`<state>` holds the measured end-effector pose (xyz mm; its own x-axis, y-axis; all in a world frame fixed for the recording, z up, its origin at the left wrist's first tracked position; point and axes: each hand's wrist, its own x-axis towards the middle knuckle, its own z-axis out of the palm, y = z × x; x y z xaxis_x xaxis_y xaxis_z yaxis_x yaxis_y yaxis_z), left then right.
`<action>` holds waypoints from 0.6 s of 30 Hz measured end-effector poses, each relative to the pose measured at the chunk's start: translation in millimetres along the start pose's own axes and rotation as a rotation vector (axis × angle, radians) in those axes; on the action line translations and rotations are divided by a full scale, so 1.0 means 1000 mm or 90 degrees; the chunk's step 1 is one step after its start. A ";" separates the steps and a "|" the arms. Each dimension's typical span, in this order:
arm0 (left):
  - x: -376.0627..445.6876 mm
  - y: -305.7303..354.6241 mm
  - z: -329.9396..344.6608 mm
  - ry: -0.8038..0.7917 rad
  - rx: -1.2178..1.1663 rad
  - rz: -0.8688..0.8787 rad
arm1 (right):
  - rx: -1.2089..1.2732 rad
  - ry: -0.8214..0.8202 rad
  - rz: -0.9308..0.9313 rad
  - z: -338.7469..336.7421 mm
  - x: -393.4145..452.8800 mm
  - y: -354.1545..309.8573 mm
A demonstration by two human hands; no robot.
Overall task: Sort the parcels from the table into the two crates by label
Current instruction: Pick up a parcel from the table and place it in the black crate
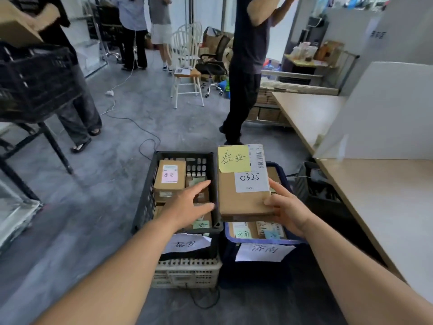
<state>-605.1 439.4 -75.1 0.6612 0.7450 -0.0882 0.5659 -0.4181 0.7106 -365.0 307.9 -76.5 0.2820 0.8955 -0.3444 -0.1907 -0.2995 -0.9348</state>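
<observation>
Above the blue crate [262,241], cardboard parcel [243,198] with yellow note [233,161], right hand [289,211] gripping its near right corner, left hand [187,205] loose-fingered over black crate [145,198] just left, table [375,195] right.

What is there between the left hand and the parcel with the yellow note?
In the head view, only the right rim of the black crate lies between the left hand and the parcel that the right hand holds; they do not touch.

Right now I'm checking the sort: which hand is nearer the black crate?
Left. The left hand hovers over the black crate; the right hand holds the parcel beside it.
</observation>
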 end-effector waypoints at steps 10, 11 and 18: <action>0.025 -0.055 -0.019 -0.001 -0.024 -0.067 | -0.009 -0.035 0.039 0.041 0.074 0.005; 0.031 -0.058 -0.020 -0.004 -0.021 -0.074 | -0.003 -0.034 0.045 0.042 0.083 0.005; 0.100 -0.074 -0.030 -0.021 -0.006 -0.088 | 0.022 -0.045 0.054 0.031 0.156 0.003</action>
<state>-596.3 560.5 -115.6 0.5938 0.7771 -0.2085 0.6477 -0.3079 0.6970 -350.8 457.1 -130.1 0.1970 0.8888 -0.4137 -0.2434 -0.3644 -0.8989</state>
